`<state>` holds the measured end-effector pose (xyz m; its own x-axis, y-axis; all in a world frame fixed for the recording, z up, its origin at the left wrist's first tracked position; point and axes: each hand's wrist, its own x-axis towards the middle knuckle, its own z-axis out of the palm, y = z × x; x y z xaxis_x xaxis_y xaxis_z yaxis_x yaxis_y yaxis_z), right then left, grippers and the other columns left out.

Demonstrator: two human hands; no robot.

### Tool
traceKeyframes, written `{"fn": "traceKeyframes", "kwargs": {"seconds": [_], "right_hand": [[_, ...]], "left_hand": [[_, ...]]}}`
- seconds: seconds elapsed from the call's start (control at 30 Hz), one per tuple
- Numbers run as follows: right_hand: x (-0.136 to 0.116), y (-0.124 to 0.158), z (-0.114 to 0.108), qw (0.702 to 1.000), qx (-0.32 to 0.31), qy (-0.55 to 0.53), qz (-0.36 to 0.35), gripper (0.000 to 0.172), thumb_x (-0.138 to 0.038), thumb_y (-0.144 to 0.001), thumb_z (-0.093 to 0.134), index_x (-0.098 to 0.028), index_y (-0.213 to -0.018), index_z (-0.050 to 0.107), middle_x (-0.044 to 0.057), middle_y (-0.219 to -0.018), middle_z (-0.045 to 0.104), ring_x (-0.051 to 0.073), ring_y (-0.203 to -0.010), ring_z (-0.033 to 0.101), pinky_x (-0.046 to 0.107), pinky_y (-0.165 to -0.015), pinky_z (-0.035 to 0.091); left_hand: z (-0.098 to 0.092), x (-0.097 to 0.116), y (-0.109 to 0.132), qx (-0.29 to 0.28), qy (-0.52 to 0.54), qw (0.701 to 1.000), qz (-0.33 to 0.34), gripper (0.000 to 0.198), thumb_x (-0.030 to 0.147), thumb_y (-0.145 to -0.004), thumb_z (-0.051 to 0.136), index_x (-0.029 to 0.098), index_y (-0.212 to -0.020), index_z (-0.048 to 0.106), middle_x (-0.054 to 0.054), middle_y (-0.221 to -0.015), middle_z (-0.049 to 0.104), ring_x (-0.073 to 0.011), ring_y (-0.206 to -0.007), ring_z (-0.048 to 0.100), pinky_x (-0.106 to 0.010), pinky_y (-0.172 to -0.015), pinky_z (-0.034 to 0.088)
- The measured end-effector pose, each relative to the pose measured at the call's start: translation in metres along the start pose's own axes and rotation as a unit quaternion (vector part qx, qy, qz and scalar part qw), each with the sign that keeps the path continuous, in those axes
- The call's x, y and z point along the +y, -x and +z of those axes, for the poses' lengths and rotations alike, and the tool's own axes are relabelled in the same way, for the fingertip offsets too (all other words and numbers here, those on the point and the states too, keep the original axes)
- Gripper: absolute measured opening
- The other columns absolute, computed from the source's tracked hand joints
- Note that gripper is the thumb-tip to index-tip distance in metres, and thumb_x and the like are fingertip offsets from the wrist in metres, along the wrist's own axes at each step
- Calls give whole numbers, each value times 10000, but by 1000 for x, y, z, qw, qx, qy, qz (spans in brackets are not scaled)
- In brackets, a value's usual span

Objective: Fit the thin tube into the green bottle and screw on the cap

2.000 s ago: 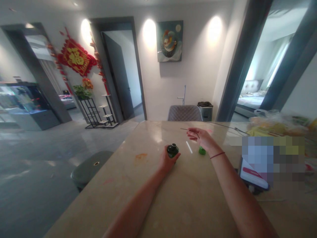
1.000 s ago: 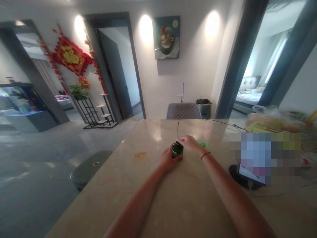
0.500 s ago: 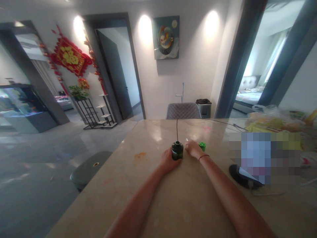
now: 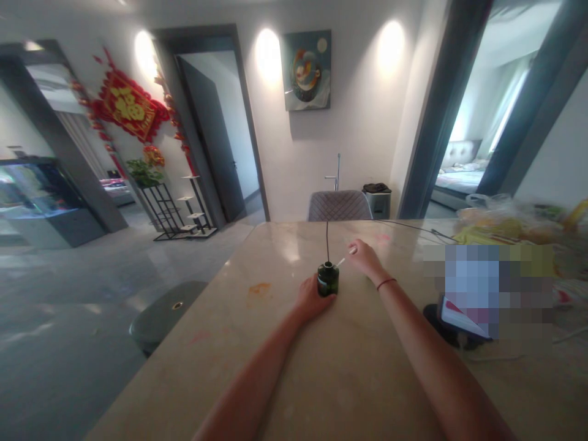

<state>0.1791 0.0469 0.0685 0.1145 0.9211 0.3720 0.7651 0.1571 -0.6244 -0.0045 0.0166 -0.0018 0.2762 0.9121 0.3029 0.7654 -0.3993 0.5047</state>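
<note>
My left hand (image 4: 313, 297) is curled around the lower left side of a small dark green glass bottle (image 4: 329, 283), which stands upright on the table with its mouth uncovered. Between the closed fingers of my right hand (image 4: 364, 257) is a thin white stick (image 4: 342, 261). It slants down to the left, its lower end close to the bottle's neck; whether it touches cannot be made out. A thin black line (image 4: 327, 239) runs straight up from the bottle's mouth, either standing in it or lying behind it.
The beige table (image 4: 275, 343) has an orange stain at left. A phone (image 4: 463, 318) rests on a black round base at right, partly blurred out. Plastic bags (image 4: 509, 220) are heaped behind it. A grey chair (image 4: 340, 205) stands across, and a green stool (image 4: 168, 315) at left.
My right hand has lifted and moved slightly away, bringing the white stick into clearer view beside the bottle's neck. The green ridged cap is now hidden behind my right wrist. My left hand stays put.
</note>
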Motion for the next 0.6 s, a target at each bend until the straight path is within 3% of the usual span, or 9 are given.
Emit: {"fn": "traceKeyframes", "kwargs": {"seconds": [0.13,0.23,0.43,0.6], "right_hand": [[-18,-3,-24,981,73,-168,-65,230,-230,-689,533,-145,-895,588,42,-737,632,143,-645,591,248,-602,468],[-30,1,-34,965,99,-212,-121,303,-284,-730,515,-136,-983,591,55,-763,634,153,-676,590,274,-644,481],[-40,8,-31,969,111,-147,-165,379,-257,-774,477,-164,-1136,540,57,-819,639,153,-691,580,293,-694,475],[-41,10,-17,978,69,-71,-183,382,-214,-775,485,-167,-1152,524,47,-812,642,149,-702,577,270,-694,458]], "left_hand": [[2,-2,0,2,11,1000,-1,504,411,-615,627,175,-1036,482,-93,-1002,591,-241,-938,537,-364,-837,409],[3,-4,-1,4,12,1000,2,512,411,-617,622,179,-1049,473,-96,-997,591,-247,-936,541,-367,-831,411],[2,-2,0,11,31,999,-10,477,411,-597,633,207,-1002,488,-75,-962,599,-246,-926,550,-357,-825,413],[1,-1,0,4,19,1000,-2,474,408,-613,622,183,-1007,484,-76,-962,595,-242,-921,544,-365,-828,414]]}}
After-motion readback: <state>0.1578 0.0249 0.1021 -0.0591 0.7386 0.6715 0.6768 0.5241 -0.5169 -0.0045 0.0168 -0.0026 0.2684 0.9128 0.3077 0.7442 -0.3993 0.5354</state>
